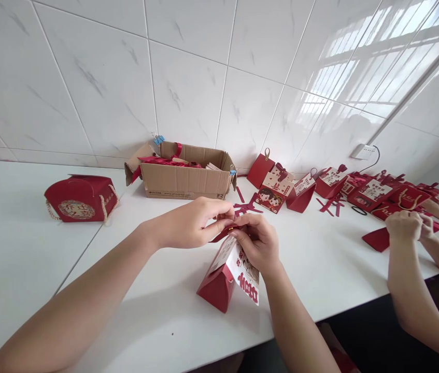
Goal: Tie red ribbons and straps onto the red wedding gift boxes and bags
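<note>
A red triangular gift box [217, 287] with a printed white card [245, 272] on its side stands on the table below my hands. My left hand [198, 223] pinches a dark red ribbon [222, 234] above the top of the box. My right hand [258, 242] is closed on the same ribbon at the top edge of the box, its thumb beside the card. The two hands almost touch, and their fingers partly hide the ribbon.
An open cardboard box [184, 178] with red ribbons stands by the wall. A red box with rope handles [81, 199] sits at left. Finished-looking red boxes [300, 191] and loose ribbons [248, 208] lie at right, near another person's hands [406, 226].
</note>
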The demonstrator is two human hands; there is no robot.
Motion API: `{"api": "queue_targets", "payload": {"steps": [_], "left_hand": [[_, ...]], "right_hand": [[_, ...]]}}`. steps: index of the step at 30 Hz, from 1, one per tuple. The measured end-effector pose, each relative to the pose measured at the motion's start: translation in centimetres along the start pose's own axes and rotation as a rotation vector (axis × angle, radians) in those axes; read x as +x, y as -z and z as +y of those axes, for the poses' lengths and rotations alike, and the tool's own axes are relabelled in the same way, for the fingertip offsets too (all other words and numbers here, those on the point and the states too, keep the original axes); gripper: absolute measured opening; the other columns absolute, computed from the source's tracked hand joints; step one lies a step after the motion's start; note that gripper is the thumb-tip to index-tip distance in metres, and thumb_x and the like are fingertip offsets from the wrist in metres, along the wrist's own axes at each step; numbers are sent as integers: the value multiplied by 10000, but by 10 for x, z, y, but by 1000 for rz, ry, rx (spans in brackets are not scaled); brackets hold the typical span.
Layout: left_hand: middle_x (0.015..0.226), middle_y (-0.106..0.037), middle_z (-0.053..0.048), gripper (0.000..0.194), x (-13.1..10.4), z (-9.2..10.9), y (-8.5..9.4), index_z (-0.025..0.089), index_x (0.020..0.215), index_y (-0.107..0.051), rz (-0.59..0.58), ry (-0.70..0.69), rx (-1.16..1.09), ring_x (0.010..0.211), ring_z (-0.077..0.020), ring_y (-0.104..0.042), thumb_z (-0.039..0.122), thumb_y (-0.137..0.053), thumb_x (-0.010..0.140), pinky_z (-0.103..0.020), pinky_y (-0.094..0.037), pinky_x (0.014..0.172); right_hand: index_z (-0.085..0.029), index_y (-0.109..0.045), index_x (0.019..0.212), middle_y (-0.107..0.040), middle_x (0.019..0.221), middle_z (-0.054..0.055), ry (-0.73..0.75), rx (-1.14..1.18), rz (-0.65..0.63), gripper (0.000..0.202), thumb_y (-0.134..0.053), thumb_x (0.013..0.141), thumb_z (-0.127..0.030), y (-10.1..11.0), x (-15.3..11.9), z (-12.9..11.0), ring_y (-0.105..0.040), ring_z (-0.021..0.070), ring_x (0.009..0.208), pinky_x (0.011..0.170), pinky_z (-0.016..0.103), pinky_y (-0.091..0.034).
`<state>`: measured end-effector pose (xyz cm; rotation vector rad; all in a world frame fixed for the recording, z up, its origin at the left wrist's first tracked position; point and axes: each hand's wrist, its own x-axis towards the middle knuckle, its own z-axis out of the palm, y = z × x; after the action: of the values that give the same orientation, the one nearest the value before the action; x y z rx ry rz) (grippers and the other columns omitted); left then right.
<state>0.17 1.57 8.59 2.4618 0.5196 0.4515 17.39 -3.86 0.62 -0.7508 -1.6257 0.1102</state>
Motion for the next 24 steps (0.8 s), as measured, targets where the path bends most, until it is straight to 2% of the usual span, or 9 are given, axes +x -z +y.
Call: {"api": "queue_targets", "payload": {"steps": [4,9,13,19,24], "left_hand": [[694,-564,12,220,-1,2,-2,189,792,-538,28,-8,16,603,-110,-483,293,-396,925,-242,-356,545],[695,-556,13,220,-1,2,-4,184,769,-524,90,-63,75,614,-108,-457,272,-402,929,-243,-356,558],[698,-560,7,206,-1,2,-7,179,774,-538,118,-81,74,630,-111,-467,259,-416,921,-242,-366,563],[668,-551,7,233,3,0,-7,181,782,-557,83,54,-106,592,-109,-478,341,-440,906,-231,-385,527],[668,-554,-10,257,13,-7,-8,149,741,-585,17,105,-370,624,-115,-516,365,-517,862,-245,-446,584]], "right_hand": [[-238,-548,904,-643,790,2,-9,53,-39,126,-620,834,-162,1,1,-1,-626,122,685,573,233,-516],[-228,-543,855,-591,844,18,-34,86,-42,120,-578,840,-114,0,2,0,-594,137,795,674,273,-513],[-228,-542,867,-572,814,9,-70,113,-46,121,-577,838,-115,0,1,1,-574,130,763,647,261,-499],[-221,-560,857,-625,831,23,-34,73,-45,130,-521,852,-98,1,2,0,-610,145,803,683,288,-518],[-220,-588,829,-654,805,27,-34,22,-22,127,-528,852,-110,2,3,-3,-632,150,776,661,291,-527]]}}
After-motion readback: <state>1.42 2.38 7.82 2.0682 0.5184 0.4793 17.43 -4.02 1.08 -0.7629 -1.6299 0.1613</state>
